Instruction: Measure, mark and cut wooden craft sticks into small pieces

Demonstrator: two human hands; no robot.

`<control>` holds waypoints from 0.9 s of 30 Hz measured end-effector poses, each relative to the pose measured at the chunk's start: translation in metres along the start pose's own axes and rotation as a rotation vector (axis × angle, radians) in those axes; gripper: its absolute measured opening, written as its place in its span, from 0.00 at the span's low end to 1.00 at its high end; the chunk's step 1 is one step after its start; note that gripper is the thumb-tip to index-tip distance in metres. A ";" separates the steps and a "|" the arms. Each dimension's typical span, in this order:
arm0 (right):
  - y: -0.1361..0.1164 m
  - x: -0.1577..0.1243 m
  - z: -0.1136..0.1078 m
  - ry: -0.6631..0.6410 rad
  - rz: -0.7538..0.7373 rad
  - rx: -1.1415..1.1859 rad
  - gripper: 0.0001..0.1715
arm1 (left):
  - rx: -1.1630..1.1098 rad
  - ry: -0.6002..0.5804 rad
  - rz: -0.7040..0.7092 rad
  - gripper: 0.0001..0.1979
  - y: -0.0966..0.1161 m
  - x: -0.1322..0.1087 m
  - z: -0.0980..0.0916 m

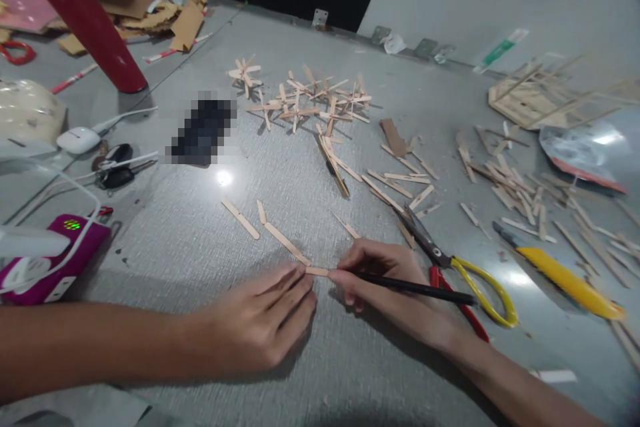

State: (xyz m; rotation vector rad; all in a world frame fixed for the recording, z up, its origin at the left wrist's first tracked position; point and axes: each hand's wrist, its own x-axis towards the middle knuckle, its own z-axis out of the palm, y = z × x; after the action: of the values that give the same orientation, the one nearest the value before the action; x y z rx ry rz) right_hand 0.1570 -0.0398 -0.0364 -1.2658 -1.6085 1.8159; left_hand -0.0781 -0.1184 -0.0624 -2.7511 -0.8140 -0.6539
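A short piece of wooden craft stick [318, 272] lies between my hands, low over the grey table. My left hand [267, 320] is closed, its fingertips pinching the left end of that piece. In my right hand [383, 273] is a slim black pen or pencil [420, 285], its back end pointing right; the tip is hidden by the fingers. The right thumb and fingertips meet the piece's other end. Just beyond lie a longer craft stick [285, 242], a short stick piece [261, 212] and a rounded stick [241, 219].
Yellow-handled scissors [483, 290], red-handled pliers [463, 307] and a yellow cutter [565, 280] lie right. Star-shaped stick assemblies [305, 100] stand behind, near a dark blurred phone [205, 133]. Loose sticks [520, 187] and a wooden frame [525, 97] lie far right; a purple power strip [75, 257] left.
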 end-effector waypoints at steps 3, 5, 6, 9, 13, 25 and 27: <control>0.007 0.001 0.001 -0.008 -0.034 -0.082 0.22 | -0.001 -0.009 -0.003 0.16 0.001 0.000 0.001; 0.013 0.002 0.002 -0.020 -0.096 -0.182 0.23 | -0.014 -0.015 -0.009 0.17 0.002 0.000 0.001; 0.015 0.002 0.002 -0.018 -0.127 -0.224 0.23 | -0.019 -0.016 -0.013 0.17 0.002 0.000 0.001; 0.021 0.003 0.003 0.006 -0.167 -0.275 0.26 | -0.012 -0.012 -0.022 0.16 0.003 -0.001 0.000; 0.023 0.003 0.003 0.023 -0.185 -0.315 0.26 | -0.006 0.021 0.035 0.15 0.001 0.001 -0.006; 0.021 0.003 0.005 0.031 -0.176 -0.332 0.25 | -0.005 0.022 0.036 0.14 0.000 0.003 -0.010; 0.022 0.003 0.004 0.028 -0.175 -0.329 0.25 | -0.007 0.023 0.038 0.14 0.000 0.003 -0.011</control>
State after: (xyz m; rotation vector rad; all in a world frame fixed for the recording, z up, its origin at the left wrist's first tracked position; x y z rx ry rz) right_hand 0.1575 -0.0455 -0.0583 -1.2300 -1.9941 1.4646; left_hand -0.0796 -0.1199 -0.0516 -2.7526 -0.7537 -0.6803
